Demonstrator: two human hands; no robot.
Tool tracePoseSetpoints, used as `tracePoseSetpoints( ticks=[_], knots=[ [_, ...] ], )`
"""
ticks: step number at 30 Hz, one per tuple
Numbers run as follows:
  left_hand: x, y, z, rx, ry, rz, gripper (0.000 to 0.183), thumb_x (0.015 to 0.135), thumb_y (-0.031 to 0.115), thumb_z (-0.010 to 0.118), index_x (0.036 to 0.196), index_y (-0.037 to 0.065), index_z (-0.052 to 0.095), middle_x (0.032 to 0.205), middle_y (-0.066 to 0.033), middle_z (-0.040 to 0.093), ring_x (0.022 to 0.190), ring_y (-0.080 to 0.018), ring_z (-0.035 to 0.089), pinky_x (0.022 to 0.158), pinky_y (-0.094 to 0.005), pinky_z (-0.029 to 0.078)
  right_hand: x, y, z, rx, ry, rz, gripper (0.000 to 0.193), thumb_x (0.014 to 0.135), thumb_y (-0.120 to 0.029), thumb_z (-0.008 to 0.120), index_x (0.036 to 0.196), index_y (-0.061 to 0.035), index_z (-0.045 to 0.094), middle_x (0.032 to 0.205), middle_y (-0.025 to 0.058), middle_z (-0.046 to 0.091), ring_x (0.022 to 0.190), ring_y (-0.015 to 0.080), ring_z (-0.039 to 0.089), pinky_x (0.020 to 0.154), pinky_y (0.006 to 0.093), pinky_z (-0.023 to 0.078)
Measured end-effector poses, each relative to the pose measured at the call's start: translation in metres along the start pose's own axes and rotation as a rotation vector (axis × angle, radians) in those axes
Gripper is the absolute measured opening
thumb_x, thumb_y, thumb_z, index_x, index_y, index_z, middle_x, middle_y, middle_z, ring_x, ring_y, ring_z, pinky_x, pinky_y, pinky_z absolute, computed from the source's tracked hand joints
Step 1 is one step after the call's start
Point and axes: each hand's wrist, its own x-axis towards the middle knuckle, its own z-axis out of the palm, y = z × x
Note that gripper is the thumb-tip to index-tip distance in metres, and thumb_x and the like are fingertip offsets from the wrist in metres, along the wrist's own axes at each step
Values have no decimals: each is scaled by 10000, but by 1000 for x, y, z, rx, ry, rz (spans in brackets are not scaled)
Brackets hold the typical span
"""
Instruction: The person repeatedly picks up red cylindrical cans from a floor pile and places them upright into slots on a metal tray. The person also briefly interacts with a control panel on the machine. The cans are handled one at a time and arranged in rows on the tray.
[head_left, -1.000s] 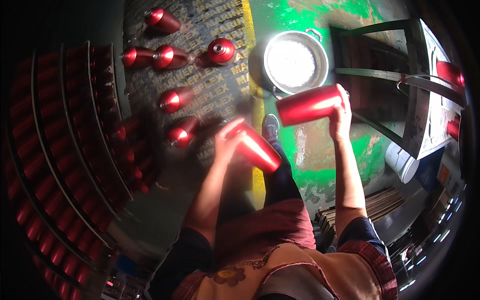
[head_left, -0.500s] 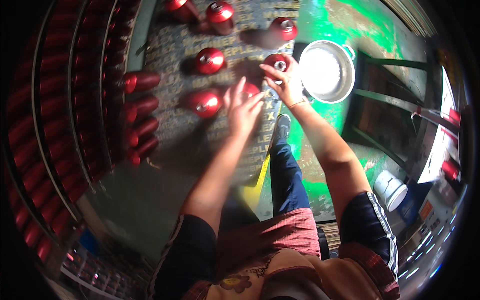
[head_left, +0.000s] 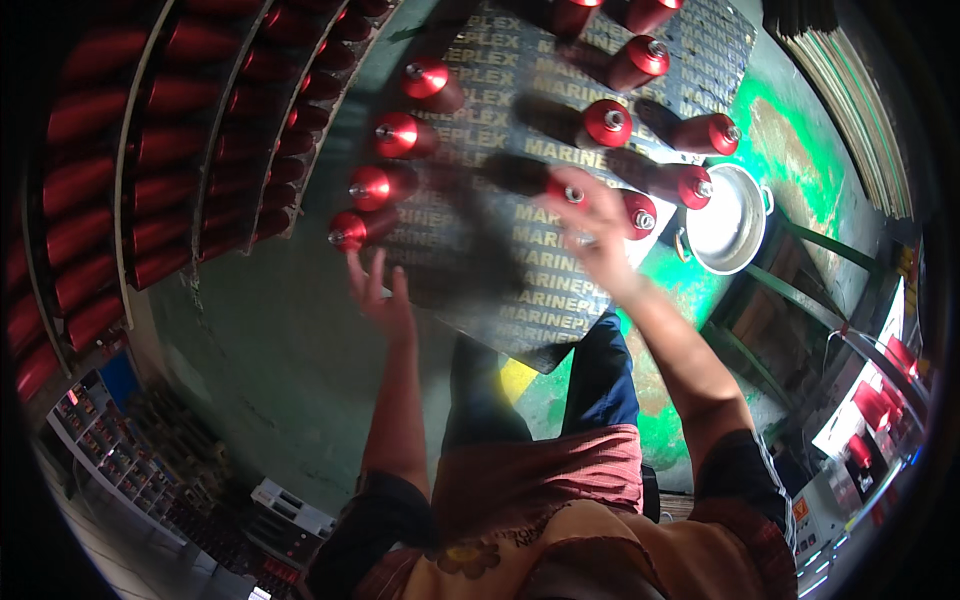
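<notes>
Fingers of the left hand (head_left: 378,292) are spread and empty, just below the nearest red thread cone (head_left: 352,228) on the dark printed board (head_left: 520,300). Right hand (head_left: 598,232), also splayed, hovers over two cones (head_left: 640,213), holding neither. Beyond, more cones stand upright in spaced rows, likely for easy picking; a metal pot (head_left: 735,222) sits alongside.

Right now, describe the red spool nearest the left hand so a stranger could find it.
Find the dark printed board on the floor. A column of red spools runs down its left edge. Take the lowest one, just above the left hand's fingertips; nothing sits below it.
</notes>
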Motion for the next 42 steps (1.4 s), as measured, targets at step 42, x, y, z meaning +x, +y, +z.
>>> tracePoseSetpoints(
  ticks=[42],
  knots=[
    [-159,309,339,-1905,-1602,-1418,391,985,411,446,1210,111,557,1164,-124,602,1078,-279,585,910,-408,503,-292,223,-320,962,218,623,352,912,-343,626,1052,-20,627,1089,229,643,962,309,654,822,423,550]
  ],
)
